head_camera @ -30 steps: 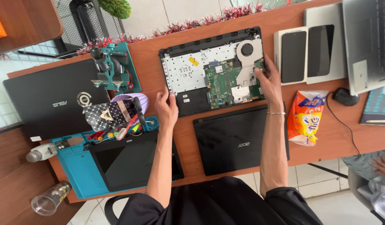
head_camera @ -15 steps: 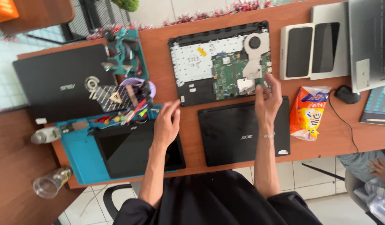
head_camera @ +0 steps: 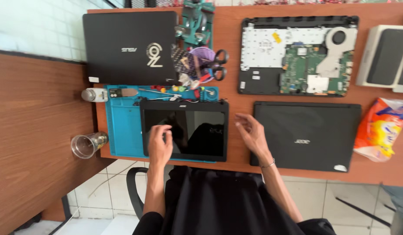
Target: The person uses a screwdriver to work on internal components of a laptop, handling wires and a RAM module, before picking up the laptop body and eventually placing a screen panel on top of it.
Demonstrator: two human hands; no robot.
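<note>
Hidden, cropped and blurred parts around the bench

The far edge of the bench (head_camera: 236, 52) is cut off by the frame top, along with the green holder (head_camera: 197, 17). The white box (head_camera: 386, 58) at the right edge is cropped. Part of the black screen panel (head_camera: 197, 130) is covered by the left hand (head_camera: 160, 146). The right hand (head_camera: 250, 132) is motion-blurred. The small tools (head_camera: 190, 89) are too tiny to be told apart.

Left hand (head_camera: 160, 141) flat, right hand (head_camera: 250, 132) hovering (fingers loose)
</note>
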